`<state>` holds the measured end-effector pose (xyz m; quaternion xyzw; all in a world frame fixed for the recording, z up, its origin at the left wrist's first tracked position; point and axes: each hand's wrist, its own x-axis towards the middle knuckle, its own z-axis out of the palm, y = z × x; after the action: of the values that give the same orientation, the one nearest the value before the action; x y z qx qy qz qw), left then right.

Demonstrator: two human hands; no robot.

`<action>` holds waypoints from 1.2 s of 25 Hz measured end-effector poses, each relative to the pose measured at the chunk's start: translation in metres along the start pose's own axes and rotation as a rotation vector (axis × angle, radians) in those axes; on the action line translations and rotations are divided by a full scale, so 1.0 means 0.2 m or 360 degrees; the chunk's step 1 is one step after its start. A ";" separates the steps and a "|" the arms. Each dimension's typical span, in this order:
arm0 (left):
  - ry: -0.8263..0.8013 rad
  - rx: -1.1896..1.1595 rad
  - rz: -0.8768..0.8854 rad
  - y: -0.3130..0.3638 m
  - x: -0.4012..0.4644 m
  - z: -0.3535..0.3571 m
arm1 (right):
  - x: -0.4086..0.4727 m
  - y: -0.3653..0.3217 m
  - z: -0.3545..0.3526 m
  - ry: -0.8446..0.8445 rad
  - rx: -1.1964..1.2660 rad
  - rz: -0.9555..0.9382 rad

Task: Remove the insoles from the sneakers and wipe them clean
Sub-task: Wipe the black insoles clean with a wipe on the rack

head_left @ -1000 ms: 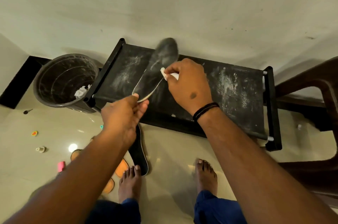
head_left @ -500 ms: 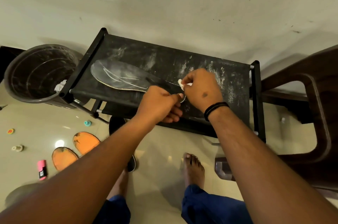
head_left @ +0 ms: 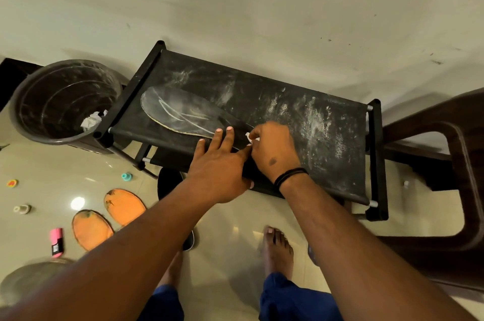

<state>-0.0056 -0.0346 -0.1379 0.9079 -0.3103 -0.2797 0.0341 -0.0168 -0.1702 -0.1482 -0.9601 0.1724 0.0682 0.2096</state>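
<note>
Dusty grey foam insole (head_left: 180, 114) w/ pale curved scuff lines lies flat on top of a black fabric-topped rack (head_left: 314, 121), toe end toward the rack's left edge, heel end under the hands. Rack top is smeared w/ whitish powder, esp. on the right half.

Left hand (head_left: 220, 163) has fingers straight and spread, pressing down on the insole's heel part; nothing gripped. Right hand (head_left: 272, 148), black band at the wrist, has fingers curled, pinching a small white wipe (head_left: 250, 138) just beside the left fingertips, at the insole's heel. Whether the wipe touches the insole can't be told.

Round dark plastic bin (head_left: 65, 100) stands just left of the rack, crumpled white paper (head_left: 91, 120) inside near its rim. On the glossy tile floor (head_left: 235, 221): two orange oval insoles (head_left: 107, 216) side by side, a dark insole (head_left: 170, 182) partly hidden by the left forearm, a pink object (head_left: 56, 242), a few small bits further left. Bare feet and blue trouser hems at bottom. Dark wooden chair (head_left: 466, 163) at right, near the rack.
</note>
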 end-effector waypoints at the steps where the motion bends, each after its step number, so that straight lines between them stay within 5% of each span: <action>1: -0.0010 -0.0006 -0.0007 -0.02 0.00 0.00 | 0.00 -0.01 0.00 0.0005 -0.0014 -0.0010; 6: -0.0048 -0.0003 0.0022 -0.09 0.00 -0.02 | 0.05 0.04 -0.07 -0.0023 -0.0112 0.0259; 10: -0.0056 -0.0023 0.0045 -0.11 0.00 -0.01 | 0.02 -0.07 -0.02 -0.0273 0.0003 0.0007; 15: -0.0061 -0.0019 0.0057 -0.11 0.01 0.00 | 0.06 0.00 -0.04 -0.0058 -0.0088 0.0284; 20: -0.0055 0.0001 0.0076 -0.12 0.01 0.01 | 0.02 -0.06 -0.03 -0.0269 0.0017 -0.0047; 25: -0.0024 0.0000 0.0068 -0.15 0.03 -0.01 | 0.06 -0.02 -0.02 -0.0005 -0.0114 0.0216; 30: -0.0051 0.0031 0.0035 -0.20 0.03 -0.03 | 0.03 -0.03 -0.05 -0.0249 0.0027 0.0064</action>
<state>0.0233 -0.0058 -0.1454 0.9001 -0.3236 -0.2907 0.0233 -0.0080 -0.1704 -0.1378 -0.9464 0.1752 0.1456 0.2291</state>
